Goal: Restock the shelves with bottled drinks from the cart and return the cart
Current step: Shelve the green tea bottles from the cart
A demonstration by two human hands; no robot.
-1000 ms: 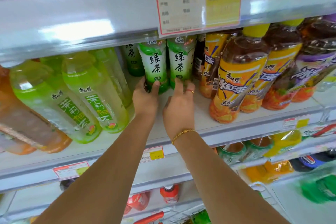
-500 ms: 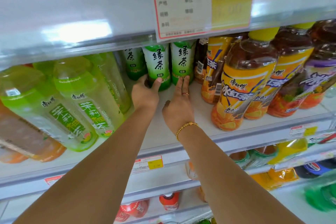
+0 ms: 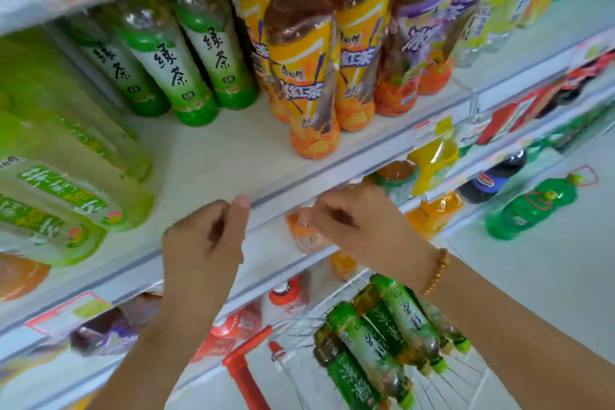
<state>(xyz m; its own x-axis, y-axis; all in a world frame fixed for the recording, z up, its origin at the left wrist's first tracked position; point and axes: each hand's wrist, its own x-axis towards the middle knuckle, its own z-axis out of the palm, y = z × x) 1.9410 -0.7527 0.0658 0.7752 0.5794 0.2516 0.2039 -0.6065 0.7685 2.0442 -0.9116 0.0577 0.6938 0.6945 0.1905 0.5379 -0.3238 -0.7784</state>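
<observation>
Head camera: a person's two bare hands hover in front of a shop shelf [image 3: 233, 150]. The left hand [image 3: 206, 243], at 7 o'clock in the frame, has its fingers loosely curled and thumb raised, and it grips nothing. The right hand [image 3: 359, 220], at 5 o'clock and wearing a beaded bracelet [image 3: 437, 271], is also loosely curled and looks empty (the picture is blurred there). An orange-capped bottle [image 3: 304, 233] on the shelf below shows just past its fingertips.

Three green tea bottles [image 3: 186, 76] stand upright at the back of the shelf at 11 o'clock, with bare shelf in front of them. Iced tea bottles [image 3: 306, 76] with orange labels stand just beside them at 12 o'clock. Pale green bottles [image 3: 66, 183] fill the shelf at 9 o'clock.

More green tea bottles lie on their sides in the wire cart [image 3: 449, 373] at 5 o'clock, under the right forearm. The cart's red handle [image 3: 246, 366] is at 6 o'clock.
</observation>
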